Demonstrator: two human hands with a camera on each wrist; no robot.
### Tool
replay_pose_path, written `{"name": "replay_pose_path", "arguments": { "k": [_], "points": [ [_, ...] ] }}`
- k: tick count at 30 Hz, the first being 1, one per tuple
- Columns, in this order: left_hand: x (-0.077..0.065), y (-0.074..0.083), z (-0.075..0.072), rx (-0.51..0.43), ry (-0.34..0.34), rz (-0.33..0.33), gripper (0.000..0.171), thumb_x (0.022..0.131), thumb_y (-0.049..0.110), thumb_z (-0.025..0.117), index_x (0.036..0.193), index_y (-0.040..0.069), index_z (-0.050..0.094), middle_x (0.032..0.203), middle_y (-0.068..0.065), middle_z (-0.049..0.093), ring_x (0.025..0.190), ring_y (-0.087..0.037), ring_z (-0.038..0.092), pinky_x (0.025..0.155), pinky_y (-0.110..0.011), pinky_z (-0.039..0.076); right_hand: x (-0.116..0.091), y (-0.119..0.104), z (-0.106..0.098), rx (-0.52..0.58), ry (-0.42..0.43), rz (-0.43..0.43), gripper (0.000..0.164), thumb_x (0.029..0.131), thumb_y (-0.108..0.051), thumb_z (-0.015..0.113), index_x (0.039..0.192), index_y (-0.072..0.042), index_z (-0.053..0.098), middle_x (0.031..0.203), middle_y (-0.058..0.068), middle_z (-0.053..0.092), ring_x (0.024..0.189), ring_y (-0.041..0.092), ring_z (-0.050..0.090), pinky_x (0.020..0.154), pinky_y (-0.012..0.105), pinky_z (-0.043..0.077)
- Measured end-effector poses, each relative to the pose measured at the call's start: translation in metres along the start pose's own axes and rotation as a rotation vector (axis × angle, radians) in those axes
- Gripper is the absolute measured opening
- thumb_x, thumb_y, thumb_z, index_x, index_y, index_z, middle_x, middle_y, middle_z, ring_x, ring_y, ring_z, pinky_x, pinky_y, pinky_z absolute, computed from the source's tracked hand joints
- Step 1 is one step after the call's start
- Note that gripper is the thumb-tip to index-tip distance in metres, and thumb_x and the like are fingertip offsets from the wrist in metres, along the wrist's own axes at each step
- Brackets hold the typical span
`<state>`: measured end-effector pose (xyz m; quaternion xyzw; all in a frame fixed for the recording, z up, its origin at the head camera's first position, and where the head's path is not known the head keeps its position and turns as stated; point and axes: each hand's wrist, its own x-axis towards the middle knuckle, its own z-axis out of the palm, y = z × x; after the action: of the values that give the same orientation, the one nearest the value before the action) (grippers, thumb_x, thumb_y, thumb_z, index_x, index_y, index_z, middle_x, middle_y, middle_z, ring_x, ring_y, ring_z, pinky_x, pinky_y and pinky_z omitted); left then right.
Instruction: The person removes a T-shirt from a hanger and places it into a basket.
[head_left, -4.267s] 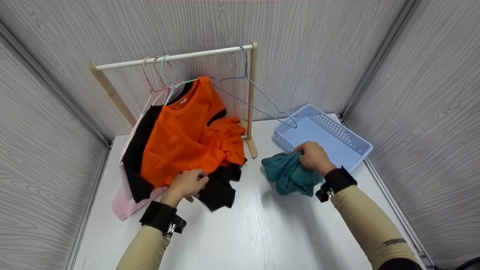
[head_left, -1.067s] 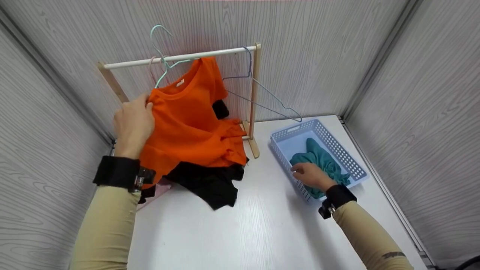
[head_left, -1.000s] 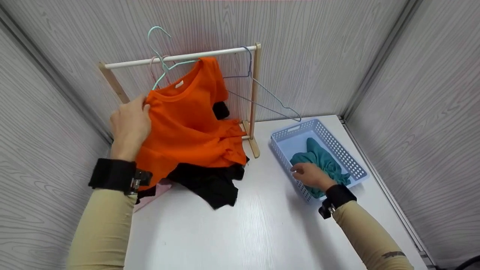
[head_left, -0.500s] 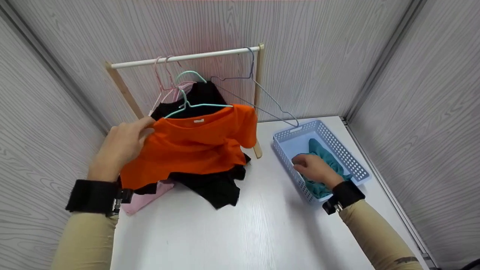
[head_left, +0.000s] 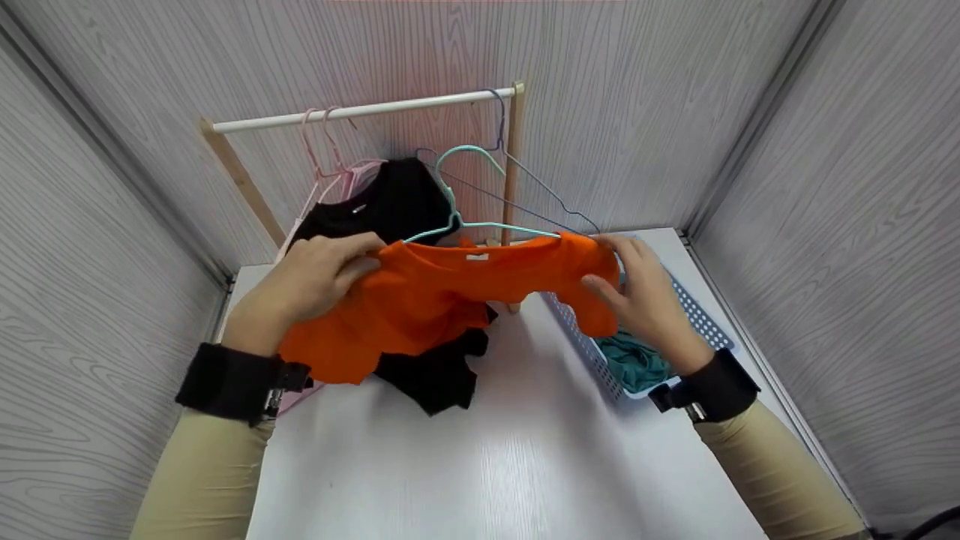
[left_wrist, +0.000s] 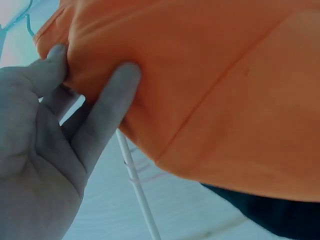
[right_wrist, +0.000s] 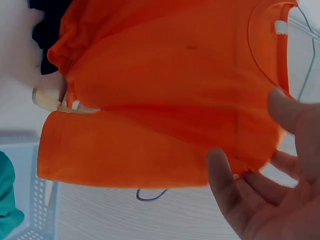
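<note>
With left hand (head_left: 319, 277), pinching one shoulder of the orange shirt (head_left: 427, 300); with right hand (head_left: 651, 289), touching the other shoulder with thumb and fingers spread, being unable to tell whether gripping it. Holding the shirt above the white table (head_left: 487, 465), in front of the clothes rack (head_left: 242, 180). Viewing the black shirt (head_left: 405, 195) on the rack and, at right, the light-blue basket (head_left: 701, 319) containing teal cloth (head_left: 634, 364). Viewing lastly the blue hanger (head_left: 551, 196) on the rail (head_left: 405, 106), the mint hanger (head_left: 469, 147) in the shirt, the label (head_left: 478, 257) at its neckline.
</note>
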<state>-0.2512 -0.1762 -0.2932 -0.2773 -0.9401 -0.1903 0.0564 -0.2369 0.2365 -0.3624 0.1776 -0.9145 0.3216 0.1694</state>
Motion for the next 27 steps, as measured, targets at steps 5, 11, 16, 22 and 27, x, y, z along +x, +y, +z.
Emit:
{"name": "replay_pose_path", "arguments": {
  "k": [5,11,16,22,27],
  "points": [
    [0.006,0.014,0.007,-0.035,-0.053,0.012,0.010,0.101,0.033,0.051,0.106,0.030,0.059,0.077,0.003,0.058,0.066,-0.015,0.053,0.066,-0.030,0.044,-0.003,-0.004,-0.003,-0.076,0.159,-0.070,0.032,0.093,-0.024,0.065,0.120,-0.006,0.063,0.107,0.012,0.066,0.090,0.023,0.057,0.071,0.034,0.052],
    [0.013,0.016,0.023,-0.018,-0.095,-0.041,0.010,0.102,0.032,0.050,0.106,0.029,0.059,0.081,0.001,0.058,0.070,-0.018,0.053,0.068,-0.030,0.044,-0.002,-0.002,0.008,-0.136,0.194,-0.102,0.021,0.091,-0.015,0.067,0.110,-0.008,0.073,0.100,0.011,0.075,0.082,0.026,0.071,0.072,0.039,0.060],
    [0.019,0.021,0.033,-0.050,-0.098,-0.072,0.027,0.097,0.033,0.058,0.122,0.023,0.064,0.108,-0.002,0.068,0.093,-0.022,0.061,0.087,-0.040,0.052,-0.002,0.006,0.022,-0.108,0.191,-0.075,0.017,0.088,-0.013,0.071,0.102,-0.005,0.076,0.092,0.012,0.076,0.073,0.026,0.072,0.064,0.039,0.060],
    [0.037,0.041,0.043,-0.129,-0.018,-0.011,0.031,0.094,0.032,0.064,0.120,0.016,0.067,0.113,-0.004,0.071,0.102,-0.020,0.066,0.091,-0.041,0.054,-0.002,0.003,0.036,-0.072,0.185,-0.131,0.014,0.089,-0.015,0.071,0.098,-0.008,0.078,0.089,0.010,0.077,0.071,0.024,0.073,0.061,0.035,0.059],
    [0.043,0.049,0.056,-0.169,0.024,-0.038,0.027,0.096,0.041,0.057,0.102,0.018,0.069,0.078,0.001,0.064,0.072,-0.016,0.056,0.065,-0.030,0.047,-0.002,0.003,0.044,-0.011,0.138,-0.136,0.014,0.088,-0.016,0.071,0.097,-0.010,0.079,0.089,0.006,0.077,0.076,0.021,0.074,0.067,0.033,0.060]
  ]
}}
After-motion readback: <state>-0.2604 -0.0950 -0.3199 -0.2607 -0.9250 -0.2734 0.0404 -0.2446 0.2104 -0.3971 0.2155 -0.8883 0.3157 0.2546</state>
